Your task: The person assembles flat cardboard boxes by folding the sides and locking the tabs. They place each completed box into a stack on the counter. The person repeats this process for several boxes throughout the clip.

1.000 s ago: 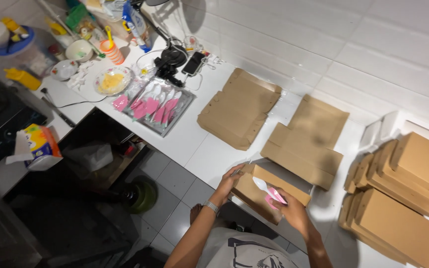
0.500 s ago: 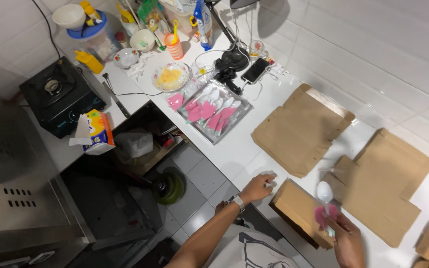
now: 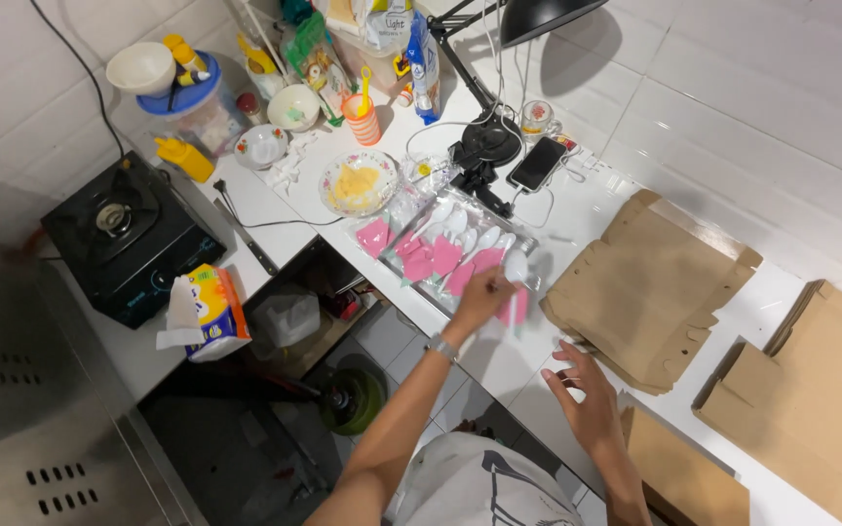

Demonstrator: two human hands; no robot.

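Left hand (image 3: 479,297) moved onto glossy pink spoon packet (image 3: 515,304), seemingly pinching.

Matt brown cardboard sheets (image 3: 650,287) lie on glossy white tiled counter (image 3: 499,356) beside clear shiny plastic-wrapped spoons (image 3: 450,248).

Single head-worn view, steeply downward, probably standing height, over white counter (image 3: 528,360)
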